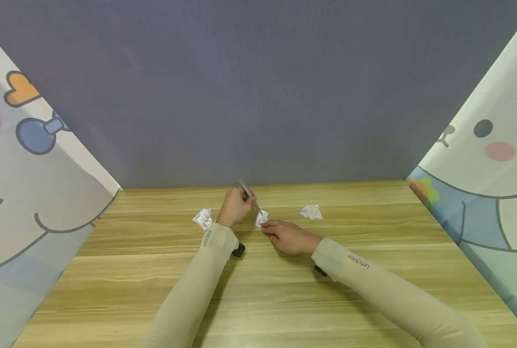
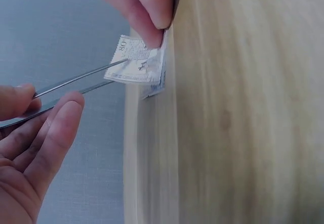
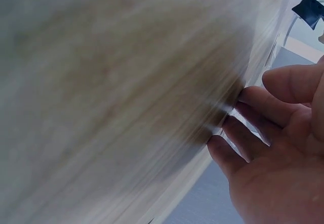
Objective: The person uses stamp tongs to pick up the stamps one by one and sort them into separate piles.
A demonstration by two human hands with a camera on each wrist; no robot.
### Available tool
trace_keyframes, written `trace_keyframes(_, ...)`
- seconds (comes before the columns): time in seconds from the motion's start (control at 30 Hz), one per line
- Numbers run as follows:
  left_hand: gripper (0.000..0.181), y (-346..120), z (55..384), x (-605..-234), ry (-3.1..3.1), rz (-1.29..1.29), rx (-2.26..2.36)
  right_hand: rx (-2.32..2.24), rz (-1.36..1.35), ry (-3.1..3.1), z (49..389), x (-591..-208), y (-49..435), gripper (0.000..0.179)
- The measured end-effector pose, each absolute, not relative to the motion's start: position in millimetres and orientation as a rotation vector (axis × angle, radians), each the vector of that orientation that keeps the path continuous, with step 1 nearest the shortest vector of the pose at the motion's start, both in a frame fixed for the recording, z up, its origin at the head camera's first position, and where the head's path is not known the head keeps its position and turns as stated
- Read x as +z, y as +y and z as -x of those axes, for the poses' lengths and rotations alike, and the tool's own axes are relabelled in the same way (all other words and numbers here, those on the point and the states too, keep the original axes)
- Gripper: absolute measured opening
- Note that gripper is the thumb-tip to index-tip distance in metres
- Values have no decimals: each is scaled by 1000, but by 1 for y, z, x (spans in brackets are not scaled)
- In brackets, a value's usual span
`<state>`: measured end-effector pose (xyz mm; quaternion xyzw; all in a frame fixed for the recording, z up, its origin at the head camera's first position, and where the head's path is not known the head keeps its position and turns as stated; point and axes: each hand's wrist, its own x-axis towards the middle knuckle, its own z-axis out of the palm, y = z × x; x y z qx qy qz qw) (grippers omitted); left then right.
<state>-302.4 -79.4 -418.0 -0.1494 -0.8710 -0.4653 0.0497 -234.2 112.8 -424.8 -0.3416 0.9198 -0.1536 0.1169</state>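
Note:
In the head view my left hand (image 1: 235, 208) holds a pair of metal tweezers (image 2: 76, 78) between thumb and fingers. The tweezer tips are on either side of a white postage stamp (image 2: 137, 52) marked 80, seen in the left wrist view. Part of that stamp is raised, and another piece of printed paper (image 2: 154, 89) shows beneath it. My right hand (image 1: 289, 237) rests on the table, its fingertips touching the edge of the stamp. In the right wrist view the right thumb (image 3: 293, 82) stands apart from the fingers, whose tips meet the wood.
On the wooden table (image 1: 258, 299), a small pile of stamps (image 1: 203, 218) lies to the left and a second pile (image 1: 311, 211) to the right. A grey panel (image 1: 258, 96) rises behind the table, with cartoon-printed walls (image 1: 480, 193) at both sides.

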Motion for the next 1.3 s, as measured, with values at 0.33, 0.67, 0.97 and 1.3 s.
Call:
trace_keyframes(0.33, 6, -77, 298, -413, -2658, 482, -1392, -433, 1030, 2682, 233, -425, 113, 40)
trace_keyframes(0.67, 9, -90, 297, -398, -2570, 474, -1424, -448, 1032, 2648, 230, -424, 113, 43)
trace_keyframes(0.97, 6, -115, 292, -375, -2468, 476, -1421, -470, 1025, 2653, 229, -422, 115, 43)
trace_keyframes(1.3, 8, -157, 284, -354, -2420, 394, -1387, -479, 1019, 2670, 229, -425, 115, 43)
